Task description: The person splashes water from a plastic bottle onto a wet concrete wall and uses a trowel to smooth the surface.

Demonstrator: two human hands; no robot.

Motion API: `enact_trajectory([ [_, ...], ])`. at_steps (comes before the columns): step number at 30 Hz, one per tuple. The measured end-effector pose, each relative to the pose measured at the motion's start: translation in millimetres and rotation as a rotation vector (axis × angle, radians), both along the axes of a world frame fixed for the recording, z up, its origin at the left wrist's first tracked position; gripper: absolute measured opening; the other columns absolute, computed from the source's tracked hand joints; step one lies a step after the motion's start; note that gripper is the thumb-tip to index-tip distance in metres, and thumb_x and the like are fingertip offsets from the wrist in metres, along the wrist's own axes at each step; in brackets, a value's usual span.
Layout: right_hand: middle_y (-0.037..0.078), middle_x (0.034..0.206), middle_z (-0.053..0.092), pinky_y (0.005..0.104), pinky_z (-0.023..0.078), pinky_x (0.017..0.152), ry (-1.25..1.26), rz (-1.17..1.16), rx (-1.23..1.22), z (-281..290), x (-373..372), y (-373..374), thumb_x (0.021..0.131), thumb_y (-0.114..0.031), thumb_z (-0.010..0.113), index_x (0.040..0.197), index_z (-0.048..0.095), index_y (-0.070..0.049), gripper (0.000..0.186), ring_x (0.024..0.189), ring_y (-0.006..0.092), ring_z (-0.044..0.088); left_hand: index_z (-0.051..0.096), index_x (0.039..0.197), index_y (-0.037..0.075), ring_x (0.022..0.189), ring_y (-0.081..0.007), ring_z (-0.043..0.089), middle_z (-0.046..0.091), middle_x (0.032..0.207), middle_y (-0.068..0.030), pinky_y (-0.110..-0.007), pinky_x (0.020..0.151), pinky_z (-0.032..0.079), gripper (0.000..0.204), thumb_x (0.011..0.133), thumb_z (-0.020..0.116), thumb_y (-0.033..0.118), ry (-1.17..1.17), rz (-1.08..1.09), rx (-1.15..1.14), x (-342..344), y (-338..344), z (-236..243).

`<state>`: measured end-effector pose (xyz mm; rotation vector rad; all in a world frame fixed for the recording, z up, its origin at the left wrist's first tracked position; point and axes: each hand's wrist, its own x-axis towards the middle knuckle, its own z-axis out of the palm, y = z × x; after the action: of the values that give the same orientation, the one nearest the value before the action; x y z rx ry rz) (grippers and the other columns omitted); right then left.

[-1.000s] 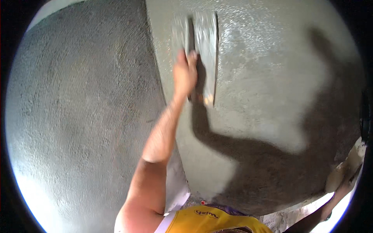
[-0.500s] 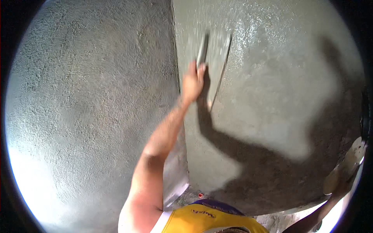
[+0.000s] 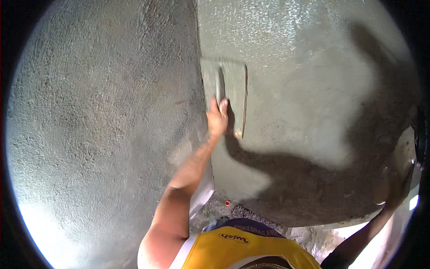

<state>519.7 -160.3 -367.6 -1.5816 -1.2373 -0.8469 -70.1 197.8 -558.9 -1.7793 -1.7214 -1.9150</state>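
My left hand (image 3: 217,116) grips the handle of a flat rectangular trowel (image 3: 235,89), its plate lying against the smooth, wet grey plaster (image 3: 291,94) just beside the inside corner. At the far lower right, in shadow, my right hand (image 3: 396,190) is closed at a stained, pale board (image 3: 403,148); its fingers are dim and partly hidden. A dark shadow of my arm and head falls across the right side of the plaster.
A rougher grey wall (image 3: 98,116) fills the left side, meeting the wet surface along a straight corner. At the bottom, beyond my yellow shirt, rough grey rubble (image 3: 242,213) and a small red round object (image 3: 227,203) show at the foot of the wall.
Over the last half second my left hand and the trowel have moved down and leftward, up to the corner. My right hand and board have shifted slightly upward in the view.
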Motion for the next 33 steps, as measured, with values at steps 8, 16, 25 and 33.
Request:
enact_trajectory([
  [8, 0.021, 0.129, 0.063, 0.0432, 0.048, 0.1, -0.018, 0.06, -0.697, 44.7, -173.9, 85.7, 0.083, -0.017, 0.073, 0.144, 0.05, -0.007, 0.066, 0.119, 0.0314, 0.06, 0.054, 0.131, 0.009, 0.074, -0.0444, 0.067, 0.065, 0.081, -0.0247, -0.045, 0.062, 0.051, 0.04, 0.101, 0.058, 0.036, -0.179, -0.159, -0.195, -5.1, -73.1, -102.5],
  [16, 0.019, 0.099, 0.067, 0.0465, 0.053, 0.086, -0.75, -0.076, -0.679, 150.5, -345.7, 144.4, 0.085, -0.015, 0.07, 0.138, 0.055, -0.008, 0.055, 0.091, 0.0337, 0.066, 0.054, 0.13, 0.006, 0.077, -0.0375, 0.07, 0.067, 0.084, -0.0224, -0.039, 0.069, 0.054, 0.04, 0.1, 0.061, 0.032, -0.226, -0.247, -0.28, -15.1, -181.2, -163.7],
  [25, 0.019, 0.112, 0.066, 0.0429, 0.052, 0.092, -0.904, -0.098, -0.513, 195.5, -379.3, 139.4, 0.087, -0.016, 0.073, 0.141, 0.053, -0.008, 0.058, 0.103, 0.0318, 0.065, 0.058, 0.128, 0.004, 0.09, -0.0183, 0.071, 0.074, 0.095, -0.0155, -0.033, 0.078, 0.054, 0.04, 0.098, 0.067, 0.029, -0.215, -0.398, -0.228, -11.4, -215.4, -130.2],
  [33, 0.019, 0.132, 0.058, 0.0442, 0.047, 0.101, -0.73, 0.146, -0.603, 139.4, -278.3, 152.5, 0.089, -0.02, 0.072, 0.137, 0.057, -0.007, 0.052, 0.123, 0.0299, 0.057, 0.057, 0.131, 0.005, 0.085, -0.0321, 0.075, 0.072, 0.096, -0.0226, -0.038, 0.07, 0.057, 0.042, 0.097, 0.067, 0.029, -0.107, -0.547, -0.031, 60.7, -167.4, -67.3],
])
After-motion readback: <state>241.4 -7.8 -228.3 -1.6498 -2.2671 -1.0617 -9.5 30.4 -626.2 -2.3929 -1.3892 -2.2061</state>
